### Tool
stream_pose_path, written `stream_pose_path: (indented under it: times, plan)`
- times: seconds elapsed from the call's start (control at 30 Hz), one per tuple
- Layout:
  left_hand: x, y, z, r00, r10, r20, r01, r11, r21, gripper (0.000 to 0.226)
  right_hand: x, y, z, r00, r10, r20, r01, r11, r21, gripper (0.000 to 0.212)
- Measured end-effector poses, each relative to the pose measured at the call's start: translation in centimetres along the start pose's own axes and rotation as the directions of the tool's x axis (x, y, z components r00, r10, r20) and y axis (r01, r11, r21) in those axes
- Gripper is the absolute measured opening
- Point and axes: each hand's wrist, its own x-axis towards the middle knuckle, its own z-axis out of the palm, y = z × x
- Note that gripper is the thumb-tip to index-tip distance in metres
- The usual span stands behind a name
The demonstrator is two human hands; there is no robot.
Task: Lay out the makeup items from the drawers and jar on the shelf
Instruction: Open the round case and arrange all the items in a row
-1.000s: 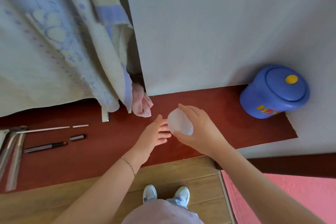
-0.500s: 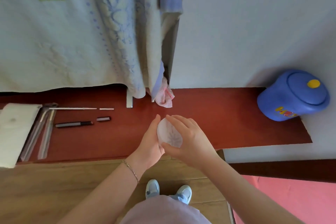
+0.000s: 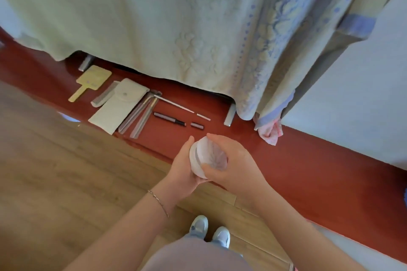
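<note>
While both hands meet over the near edge of the red shelf, the small white container sits clasped between them: the left hand curls its fingers round the rim end, and the right hand wraps its fingers over the ribbed body. It looks like a twist to part lid from body; turning gently with the seam level should keep anything inside from spilling. Beyond, well apart from the hands, lie a dark pen with its cap, a thin white stick, metal tools, a white pouch, a comb and a hand mirror. Farther back, a hanging towel droops over the shelf, crowding the back.
</note>
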Motion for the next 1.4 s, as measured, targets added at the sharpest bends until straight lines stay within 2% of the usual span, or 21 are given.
stream_pose_path:
  times: [0.07,0.2,0.33,0.47,0.53,0.6,0.63,0.67,0.7,0.73,0.77,0.83,0.9,0.97,1.07,1.3,1.4]
  plan:
    - [-0.7,0.4,-0.9,0.999,0.039,-0.006,-0.039,0.999,-0.032,0.048,0.9,-0.2,-0.2,0.998,0.020,0.064,-0.028,0.991,0.131,0.062]
    - [-1.1,1.5,-2.6,0.994,0.095,-0.059,-0.094,0.995,0.013,0.052,2.2,-0.3,0.5,0.984,-0.007,0.180,-0.038,0.968,0.247,0.071]
    - [-0.6,2.8,-4.3,0.993,0.101,-0.060,-0.101,0.995,-0.005,0.056,3.4,-0.1,0.8,0.969,0.026,0.246,-0.130,0.899,0.418,0.062]
    - [0.9,4.9,-6.4,0.998,0.050,-0.034,-0.048,0.998,0.033,0.051,4.8,0.7,1.8,0.938,0.131,0.320,-0.283,0.823,0.493,0.062]
    - [1.8,6.1,-7.1,0.997,0.006,-0.071,-0.001,0.997,0.081,0.047,5.4,0.9,2.9,0.928,0.197,0.318,-0.347,0.770,0.536,0.061]
    - [2.7,7.3,-7.6,0.990,0.053,-0.134,-0.026,0.980,0.197,0.040,6.0,0.8,4.2,0.916,0.269,0.299,-0.397,0.721,0.568,0.060]
    - [3.2,7.9,-8.0,0.977,0.139,-0.158,-0.079,0.938,0.337,0.035,6.2,0.7,4.9,0.909,0.308,0.283,-0.417,0.708,0.570,0.060]
    - [3.5,8.6,-8.4,0.954,0.265,-0.141,-0.152,0.832,0.534,0.029,6.5,0.6,5.5,0.902,0.345,0.259,-0.431,0.701,0.568,0.060]
    - [3.8,9.4,-8.9,0.926,0.373,-0.048,-0.233,0.669,0.706,0.024,6.7,0.5,6.0,0.898,0.376,0.228,-0.437,0.699,0.566,0.061]
    - [4.1,10.1,-9.5,0.905,0.415,0.093,-0.309,0.491,0.815,0.029,6.9,0.4,6.5,0.895,0.399,0.198,-0.437,0.699,0.565,0.062]
    - [4.3,10.7,-10.0,0.898,0.380,0.220,-0.355,0.335,0.873,0.044,7.1,0.2,7.0,0.891,0.420,0.171,-0.438,0.699,0.566,0.061]
    - [4.8,11.6,-11.0,0.886,0.246,0.392,-0.414,0.040,0.910,0.075,7.4,-0.2,7.9,0.876,0.465,0.124,-0.448,0.693,0.565,0.060]
    - [5.8,12.1,-11.8,0.840,0.165,0.517,-0.472,-0.249,0.846,0.091,7.7,-0.6,8.6,0.865,0.496,0.081,-0.448,0.687,0.572,0.060]
    - [6.9,12.5,-12.3,0.794,0.154,0.588,-0.481,-0.431,0.763,0.095,7.9,-0.8,9.1,0.859,0.509,0.061,-0.446,0.682,0.579,0.061]
    - [8.1,12.4,-12.8,0.747,0.175,0.642,-0.499,-0.490,0.715,0.092,7.9,-1.1,9.5,0.850,0.523,0.059,-0.457,0.677,0.577,0.062]
    - [8.9,11.1,-14.0,0.653,0.261,0.711,-0.521,-0.527,0.672,0.087,7.7,-0.3,10.0,0.830,0.553,0.079,-0.491,0.656,0.573,0.067]
    - [8.9,10.6,-14.1,0.656,0.282,0.700,-0.501,-0.531,0.684,0.087,7.6,-0.3,10.0,0.821,0.567,0.058,-0.493,0.656,0.572,0.068]
